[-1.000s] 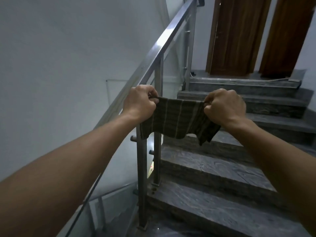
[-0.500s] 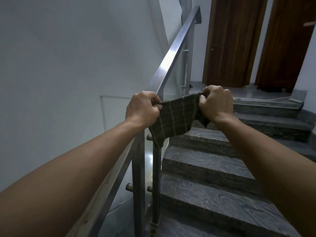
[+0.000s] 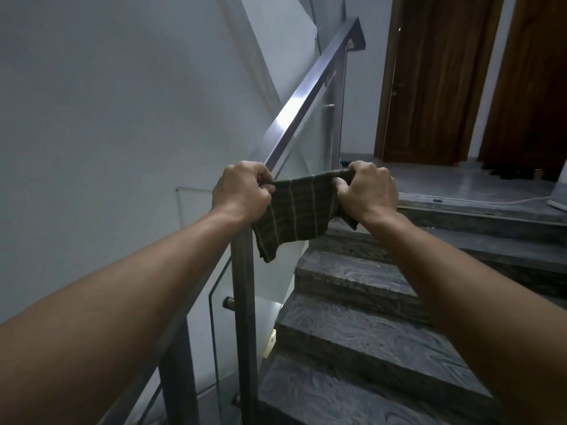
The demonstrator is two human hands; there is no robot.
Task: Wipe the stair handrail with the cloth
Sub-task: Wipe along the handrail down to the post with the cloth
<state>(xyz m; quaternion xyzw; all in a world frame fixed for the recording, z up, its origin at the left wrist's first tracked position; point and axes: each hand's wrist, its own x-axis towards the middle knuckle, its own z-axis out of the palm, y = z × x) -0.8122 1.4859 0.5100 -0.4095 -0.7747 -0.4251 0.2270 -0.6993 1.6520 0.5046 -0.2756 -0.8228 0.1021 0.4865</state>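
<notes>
Both hands had the cloth (image 3: pixel 294 210) stretched between them like a little banner. The left hand (image 3: pixel 242 191) was fisted tight round one top corner, the right hand (image 3: pixel 366 188) pinching the other with curled fingers, so neither hand was free. The cloth hung slack below that top edge, a dark striped thing, just to the right of the rail (image 3: pixel 306 96), over the steps (image 3: pixel 362 326). Couldn't tell if it was actually touching the metal; the left fist sat right at the rail, but the contact spot was hidden behind it.

What could've gone wrong from there, as I read it: held wide and flat like that, the cloth would only skim the top face and miss the sides unless it got draped over and pulled down snug. The loose lower corner dangled close to the post (image 3: pixel 244 302) and could've snagged on it or on the glass clamps (image 3: pixel 228 302) during a slide. And with both hands busy on a staircase, nothing was steadying the person, so a misstep upward looked like the real risk.
</notes>
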